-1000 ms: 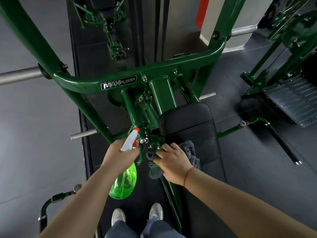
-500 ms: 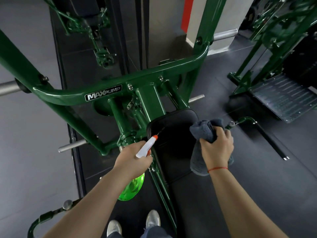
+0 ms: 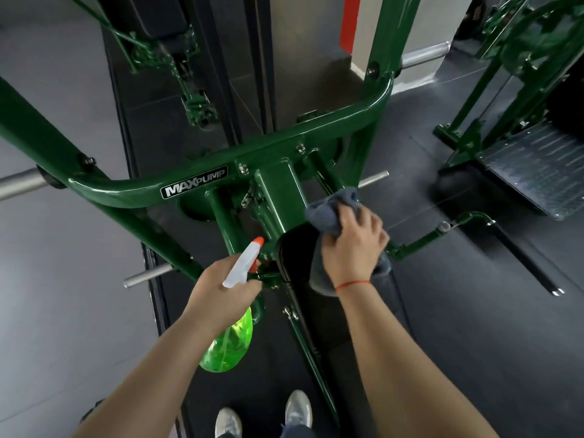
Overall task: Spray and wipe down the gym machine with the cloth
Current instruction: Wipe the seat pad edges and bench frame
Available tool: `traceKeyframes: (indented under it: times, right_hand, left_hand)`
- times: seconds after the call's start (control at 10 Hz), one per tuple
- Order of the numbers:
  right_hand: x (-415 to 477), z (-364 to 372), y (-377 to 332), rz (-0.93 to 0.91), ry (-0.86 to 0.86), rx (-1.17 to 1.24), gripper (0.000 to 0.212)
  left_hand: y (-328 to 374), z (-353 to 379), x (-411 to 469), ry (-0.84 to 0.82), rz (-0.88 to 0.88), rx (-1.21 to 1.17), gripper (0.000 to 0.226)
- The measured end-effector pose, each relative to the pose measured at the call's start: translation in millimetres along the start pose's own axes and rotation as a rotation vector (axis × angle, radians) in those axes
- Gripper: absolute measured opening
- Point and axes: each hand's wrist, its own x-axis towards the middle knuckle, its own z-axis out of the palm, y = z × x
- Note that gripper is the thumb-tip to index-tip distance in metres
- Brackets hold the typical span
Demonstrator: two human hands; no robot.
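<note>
Head view: left hand [image 3: 218, 295] grips green spray bottle [image 3: 229, 343], white nozzle aimed at the green gym machine [image 3: 278, 191] frame joint, just beside the black pad [image 3: 295, 251] left edge. Right hand [image 3: 354, 248] clutches grey cloth [image 3: 328, 213] bunched on the pad's top edge, against the centre post. Bare dark floor [image 3: 474, 327] lies right of the pad.

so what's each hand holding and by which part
The left hand grips the green spray bottle at its neck, under the trigger head. The right hand clutches the grey cloth, bunched at its middle.
</note>
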Motion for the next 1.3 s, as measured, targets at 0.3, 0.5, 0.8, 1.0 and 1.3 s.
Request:
traceKeyframes:
  times: [0.3, 0.5, 0.8, 1.0, 1.3]
  right_hand:
    - [11, 2, 12, 0.34, 0.043, 0.002, 0.065]
    - [-34, 8, -23, 0.168, -0.054, 0.027, 0.066]
    - [-99, 0, -15, -0.414, -0.214, 0.032, 0.061]
    - [-60, -14, 40, 0.012, -0.035, 0.045, 0.061]
    - [-18, -17, 34, 0.626, -0.005, 0.173, 0.06]
  left_hand:
    - [-5, -6, 5, 0.031, -0.018, -0.04, 0.07]
    - [-7, -15, 1, 0.095, -0.018, -0.054, 0.068]
    - [12, 2, 2, 0.053, 0.051, -0.041, 0.063]
    - [22, 24, 15, 0.008, 0.111, 0.03, 0.052]
    - [42, 34, 18, -0.109, 0.145, 0.016, 0.08]
